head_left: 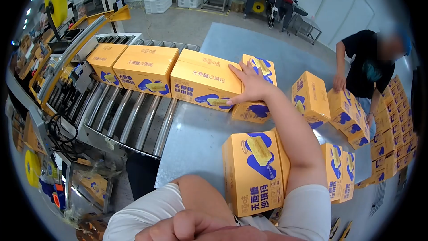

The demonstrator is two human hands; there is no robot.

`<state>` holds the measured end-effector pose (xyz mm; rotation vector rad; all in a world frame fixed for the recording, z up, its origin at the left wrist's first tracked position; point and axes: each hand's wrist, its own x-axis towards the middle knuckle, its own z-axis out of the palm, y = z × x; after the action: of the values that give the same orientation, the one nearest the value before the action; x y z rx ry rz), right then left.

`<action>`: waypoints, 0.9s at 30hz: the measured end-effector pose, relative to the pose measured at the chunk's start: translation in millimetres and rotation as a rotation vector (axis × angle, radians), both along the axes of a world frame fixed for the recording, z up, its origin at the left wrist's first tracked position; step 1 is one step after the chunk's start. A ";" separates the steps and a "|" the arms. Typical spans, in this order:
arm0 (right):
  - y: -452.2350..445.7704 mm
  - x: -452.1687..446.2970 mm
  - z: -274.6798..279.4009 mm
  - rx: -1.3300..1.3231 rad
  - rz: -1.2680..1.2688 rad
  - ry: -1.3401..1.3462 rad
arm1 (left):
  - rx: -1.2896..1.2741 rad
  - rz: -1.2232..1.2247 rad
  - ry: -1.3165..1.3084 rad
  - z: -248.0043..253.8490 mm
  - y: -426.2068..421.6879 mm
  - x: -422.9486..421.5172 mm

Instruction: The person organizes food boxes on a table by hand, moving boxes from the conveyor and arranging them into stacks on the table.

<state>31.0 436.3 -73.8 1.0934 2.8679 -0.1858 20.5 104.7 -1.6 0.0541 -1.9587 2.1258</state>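
My right hand reaches forward with spread fingers. It rests against the right end of a yellow-orange carton, its thumb near the front face. This carton bridges the rollers and the metal table. Behind and below my right hand stands another carton, partly hidden. My left hand is bent in close to my body at the bottom edge, with curled fingers; anything inside them is hidden. Under my right forearm stands an upright carton with a blue print, beside a second one mostly covered by my arm.
Two cartons sit in line on the roller conveyor, by a taping machine. More cartons stand on the metal table. A co-worker at right touches cartons. Stacked cartons rise behind.
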 end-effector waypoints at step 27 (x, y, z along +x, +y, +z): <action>85.6 98.6 6.3 0.130 -0.229 0.254 | -0.148 0.285 0.043 6.4 20.9 -6.4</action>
<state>129.6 521.9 -67.5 1.5273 3.0015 -0.1621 14.1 125.6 4.8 0.3687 -1.8567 2.4174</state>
